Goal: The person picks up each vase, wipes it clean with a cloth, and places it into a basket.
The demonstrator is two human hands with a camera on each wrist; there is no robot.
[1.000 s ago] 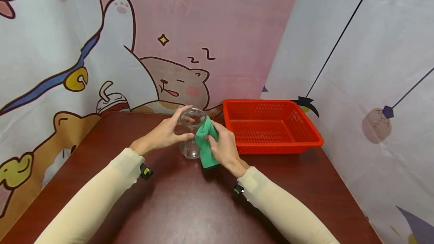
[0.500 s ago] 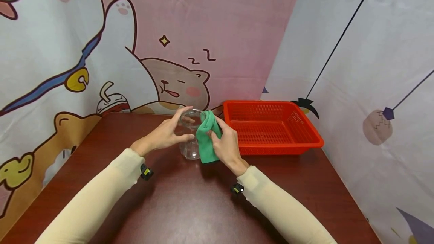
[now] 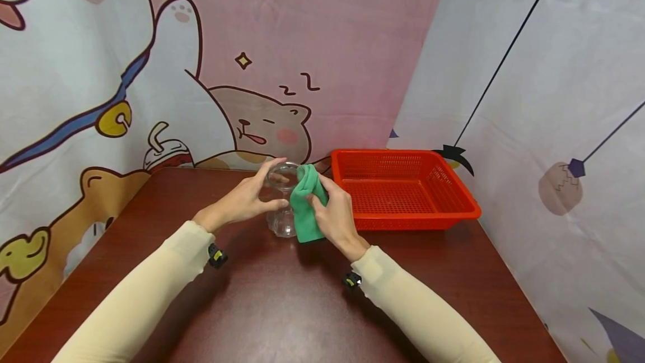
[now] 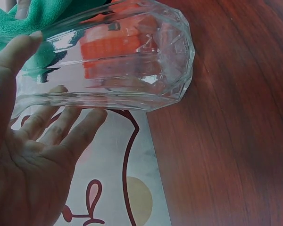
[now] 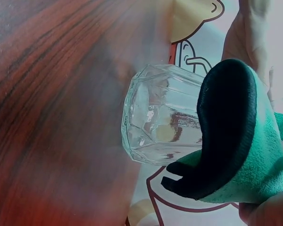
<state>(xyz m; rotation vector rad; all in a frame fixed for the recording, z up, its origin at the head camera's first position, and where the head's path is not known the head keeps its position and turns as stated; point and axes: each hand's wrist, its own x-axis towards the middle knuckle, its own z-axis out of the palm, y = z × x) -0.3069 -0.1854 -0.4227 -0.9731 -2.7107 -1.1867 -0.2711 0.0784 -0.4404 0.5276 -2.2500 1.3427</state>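
A clear faceted glass [image 3: 282, 214] stands upright near the back middle of the dark red table [image 3: 282, 307]. My left hand [image 3: 249, 198] grips its upper part, thumb in front and fingers behind the rim. My right hand [image 3: 336, 214] holds a folded green cloth [image 3: 304, 209] pressed against the glass's right side up to the rim. The left wrist view shows the glass [image 4: 118, 61] above my palm [image 4: 33, 160], with the cloth [image 4: 35, 14] behind it. In the right wrist view the cloth [image 5: 259, 160] covers part of the glass [image 5: 153, 122].
An empty red plastic mesh basket [image 3: 456, 214] sits at the table's back right, close to my right hand. Cartoon-printed curtains enclose the table at the back, left and right.
My right hand has slid the green cloth up the glass's right side toward the rim. The left hand and the glass have stayed in place.
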